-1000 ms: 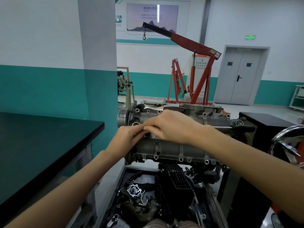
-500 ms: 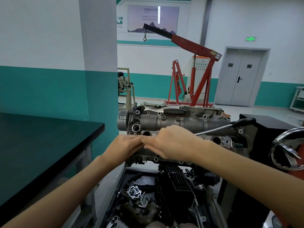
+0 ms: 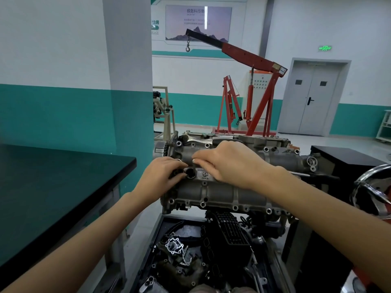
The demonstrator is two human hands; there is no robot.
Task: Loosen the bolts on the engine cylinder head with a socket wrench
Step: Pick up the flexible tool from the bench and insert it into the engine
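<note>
Pinching a small socket (image 3: 189, 172) between both hands (image 3: 163, 176) atop the rigid, heavy cylinder head (image 3: 211, 193); best gripped round its slick steel barrel.

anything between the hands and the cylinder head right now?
Nothing visible. Both hands are already on the cylinder head: the left hand holds a dark socket-like piece at its top face, and the right hand rests beside it, its fingertips hiding whatever lies under them.
</note>
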